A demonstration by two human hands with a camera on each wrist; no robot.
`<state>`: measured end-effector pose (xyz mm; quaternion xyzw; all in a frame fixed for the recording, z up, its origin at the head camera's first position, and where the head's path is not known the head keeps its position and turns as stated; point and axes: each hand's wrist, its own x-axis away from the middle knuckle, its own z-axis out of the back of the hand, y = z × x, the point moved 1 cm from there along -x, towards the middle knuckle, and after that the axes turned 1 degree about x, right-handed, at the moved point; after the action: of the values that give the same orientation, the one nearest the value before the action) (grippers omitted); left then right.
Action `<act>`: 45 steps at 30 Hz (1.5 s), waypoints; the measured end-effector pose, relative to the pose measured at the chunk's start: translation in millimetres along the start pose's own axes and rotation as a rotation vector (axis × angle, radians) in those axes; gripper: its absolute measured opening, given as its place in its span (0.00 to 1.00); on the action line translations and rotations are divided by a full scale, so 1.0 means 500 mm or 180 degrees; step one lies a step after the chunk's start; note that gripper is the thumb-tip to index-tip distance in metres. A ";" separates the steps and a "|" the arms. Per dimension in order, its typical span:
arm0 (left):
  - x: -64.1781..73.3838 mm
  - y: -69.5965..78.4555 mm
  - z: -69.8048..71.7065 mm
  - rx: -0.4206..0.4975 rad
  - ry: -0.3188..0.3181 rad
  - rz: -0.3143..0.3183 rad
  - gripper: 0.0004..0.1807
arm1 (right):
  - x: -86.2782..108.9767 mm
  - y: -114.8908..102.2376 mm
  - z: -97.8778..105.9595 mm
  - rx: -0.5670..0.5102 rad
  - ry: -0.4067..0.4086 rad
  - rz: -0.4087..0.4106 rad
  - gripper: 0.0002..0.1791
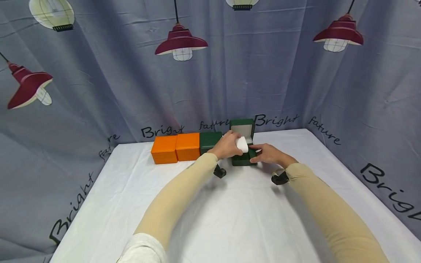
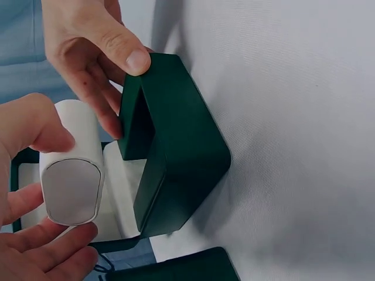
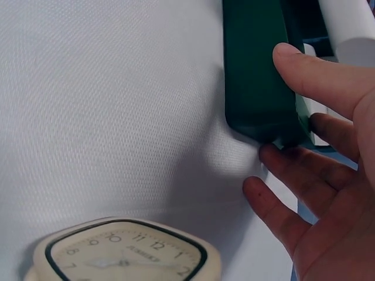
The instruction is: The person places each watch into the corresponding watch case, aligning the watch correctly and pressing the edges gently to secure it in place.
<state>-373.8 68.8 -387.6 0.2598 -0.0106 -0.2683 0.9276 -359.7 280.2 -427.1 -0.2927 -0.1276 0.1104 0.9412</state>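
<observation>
A green box [image 1: 243, 163] stands with its lid [image 1: 242, 122] raised, showing a pale lining. My left hand [image 1: 227, 145] holds a small white cushion [image 2: 72, 190] above the opening, thumb on one side and fingers on the other. The cushion's rounded grey end faces the left wrist camera. At the box's right side is my right hand [image 1: 270, 153], gripping the wall with the thumb [image 3: 288, 51] on the outer face and fingers round the corner. A cream watch [image 3: 126, 254] with a numbered dial shows at the bottom of the right wrist view.
Left of the open box, a closed green box [image 1: 209, 140] and two orange boxes [image 1: 164, 149] stand in a row on the white tablecloth [image 1: 250, 219]. Behind the table hangs a grey printed curtain [image 1: 131, 73].
</observation>
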 end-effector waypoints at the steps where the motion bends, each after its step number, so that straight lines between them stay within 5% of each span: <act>1: 0.004 0.000 0.002 0.0026 0.0003 -0.0007 0.34 | 0.000 0.000 -0.001 0.0010 0.0000 -0.0005 0.43; 17: 0.057 0.013 0.036 0.0151 -0.0031 -0.0146 0.35 | -0.002 0.002 0.004 0.0043 -0.0031 0.0123 0.43; 30: 0.129 -0.019 0.051 0.0052 0.0009 -0.0291 0.35 | -0.003 -0.004 0.005 0.0273 -0.0024 0.0217 0.44; 45: 0.169 -0.043 0.051 0.0147 0.0054 -0.0326 0.35 | 0.019 -0.017 0.011 0.0477 0.0082 0.0394 0.41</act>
<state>-316.3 -1.3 -386.3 0.2836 0.0043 -0.3130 0.9064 -351.3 278.8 -416.4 -0.2302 -0.0885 0.1738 0.9534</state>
